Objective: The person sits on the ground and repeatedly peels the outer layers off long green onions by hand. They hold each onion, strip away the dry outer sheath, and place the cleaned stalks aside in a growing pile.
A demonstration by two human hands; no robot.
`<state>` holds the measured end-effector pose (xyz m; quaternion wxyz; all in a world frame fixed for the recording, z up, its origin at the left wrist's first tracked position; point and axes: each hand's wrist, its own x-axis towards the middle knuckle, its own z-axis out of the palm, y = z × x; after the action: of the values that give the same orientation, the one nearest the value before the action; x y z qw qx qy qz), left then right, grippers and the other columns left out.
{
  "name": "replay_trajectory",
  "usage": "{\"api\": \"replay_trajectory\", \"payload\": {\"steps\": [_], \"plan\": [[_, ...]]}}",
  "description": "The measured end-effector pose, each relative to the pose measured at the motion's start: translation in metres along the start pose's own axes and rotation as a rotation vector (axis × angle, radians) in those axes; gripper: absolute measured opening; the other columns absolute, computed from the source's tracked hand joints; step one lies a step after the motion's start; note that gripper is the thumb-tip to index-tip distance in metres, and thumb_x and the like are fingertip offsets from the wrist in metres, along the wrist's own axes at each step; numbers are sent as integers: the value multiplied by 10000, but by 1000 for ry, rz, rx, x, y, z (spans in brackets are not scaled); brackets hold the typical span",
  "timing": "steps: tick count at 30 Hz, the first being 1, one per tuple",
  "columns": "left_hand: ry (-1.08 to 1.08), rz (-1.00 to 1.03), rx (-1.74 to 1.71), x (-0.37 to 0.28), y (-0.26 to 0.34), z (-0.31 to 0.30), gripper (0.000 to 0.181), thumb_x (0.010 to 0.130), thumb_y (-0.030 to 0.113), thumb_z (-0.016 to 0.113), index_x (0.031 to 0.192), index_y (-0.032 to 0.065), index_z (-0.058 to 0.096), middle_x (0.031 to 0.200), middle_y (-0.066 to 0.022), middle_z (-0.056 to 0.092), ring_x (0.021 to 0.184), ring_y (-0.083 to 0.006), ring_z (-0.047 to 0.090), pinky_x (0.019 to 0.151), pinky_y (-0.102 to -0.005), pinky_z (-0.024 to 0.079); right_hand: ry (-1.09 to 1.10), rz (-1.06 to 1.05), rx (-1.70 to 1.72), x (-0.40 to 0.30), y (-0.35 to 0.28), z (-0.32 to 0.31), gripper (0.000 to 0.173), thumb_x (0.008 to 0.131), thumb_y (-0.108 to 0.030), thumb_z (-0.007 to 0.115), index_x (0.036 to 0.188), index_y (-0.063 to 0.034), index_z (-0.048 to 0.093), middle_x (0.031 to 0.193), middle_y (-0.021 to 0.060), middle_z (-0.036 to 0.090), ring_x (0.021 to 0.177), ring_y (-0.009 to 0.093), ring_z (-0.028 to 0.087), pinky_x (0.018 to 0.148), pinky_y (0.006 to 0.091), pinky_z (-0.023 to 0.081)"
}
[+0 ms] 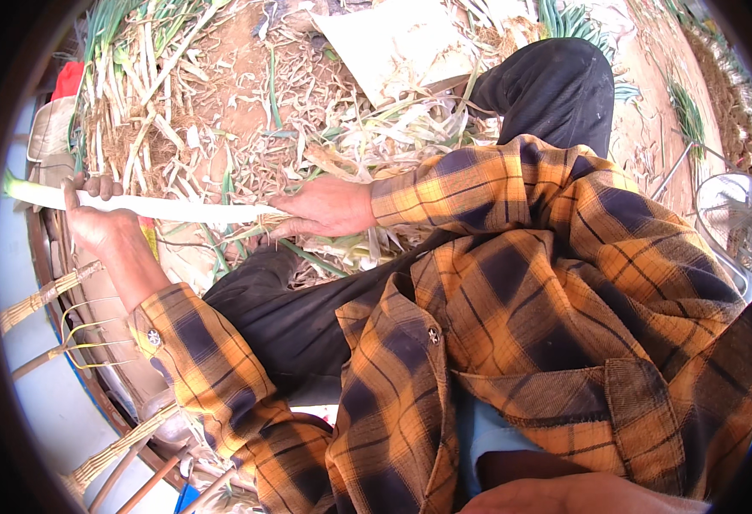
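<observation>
A long Welsh onion (183,209) with a bare white shaft lies level across my view, its green end to the left. My left hand (96,221) grips the shaft near the green part, fingers curled over it. At the root end, my right hand (328,207) pinches the onion between thumb and fingers, and some dry brownish root or skin shows there. Below both hands, the ground is strewn with peeled onion skins (324,138) and leaf scraps. A pile of unpeeled Welsh onions (135,122) with roots lies beyond my left hand.
A white board or sheet (402,48) lies ahead, scraps on its near edge. More green onions (572,29) are beyond my bent knee (559,90). An electric fan (739,225) stands at right. Brooms (48,297) and wooden handles (151,482) line the left side.
</observation>
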<state>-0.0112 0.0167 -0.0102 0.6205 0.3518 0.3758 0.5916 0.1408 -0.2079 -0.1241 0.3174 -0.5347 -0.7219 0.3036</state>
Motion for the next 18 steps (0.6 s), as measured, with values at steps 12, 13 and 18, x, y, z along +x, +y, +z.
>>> {"api": "replay_trajectory", "payload": {"steps": [12, 13, 18], "plan": [[68, 160, 28, 36, 33, -37, 217, 883, 210, 457, 765, 28, 449, 568, -8, 332, 427, -103, 252, 410, -242, 211, -618, -6, -253, -81, 5, 11, 549, 819, -553, 432, 657, -54, 593, 550, 120, 544, 552, 293, 571, 489, 399, 450], [75, 206, 35, 41, 43, -45, 208, 881, 200, 459, 760, 31, 447, 571, -7, 337, 423, -101, 248, 407, -244, 219, -637, 39, -272, -76, 2, 5, 528, 807, -545, 463, 683, -53, 607, 596, 132, 564, 588, 297, 583, 522, 405, 462], [164, 257, 28, 42, 33, -50, 196, 876, 192, 453, 749, 43, 438, 580, -5, 343, 425, -103, 245, 400, -248, 227, -427, 100, -580, -26, 9, -45, 442, 757, -427, 603, 790, 14, 584, 852, 152, 522, 758, 309, 574, 609, 402, 463]]}}
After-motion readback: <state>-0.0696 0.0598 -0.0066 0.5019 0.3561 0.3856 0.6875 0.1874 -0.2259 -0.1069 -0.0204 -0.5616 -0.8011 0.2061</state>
